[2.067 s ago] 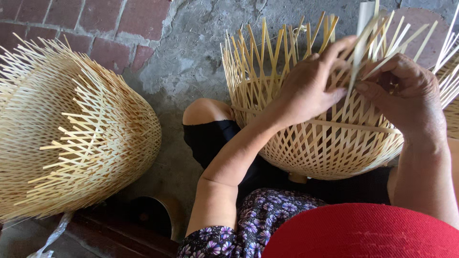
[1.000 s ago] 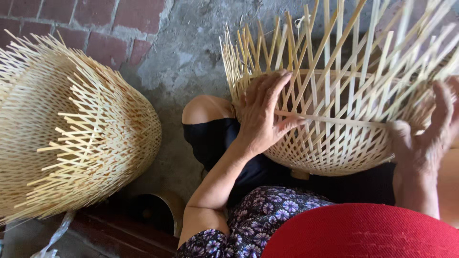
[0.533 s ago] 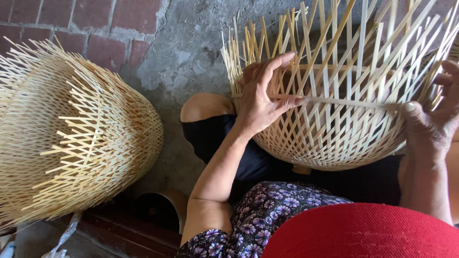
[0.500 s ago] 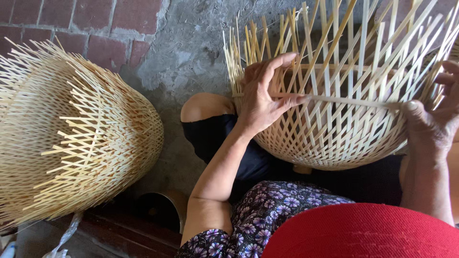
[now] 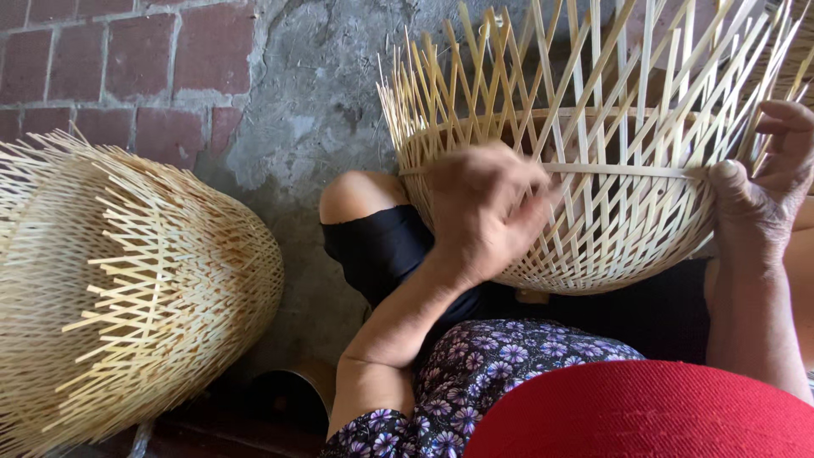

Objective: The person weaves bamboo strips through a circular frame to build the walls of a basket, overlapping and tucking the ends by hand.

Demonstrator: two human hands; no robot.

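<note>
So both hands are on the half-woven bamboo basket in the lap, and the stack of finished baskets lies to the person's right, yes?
Not quite. The head view shows the stack of baskets on the person's left, beside the brick wall. The rest holds: the left hand and right hand are both on the half-woven basket in the lap.
</note>
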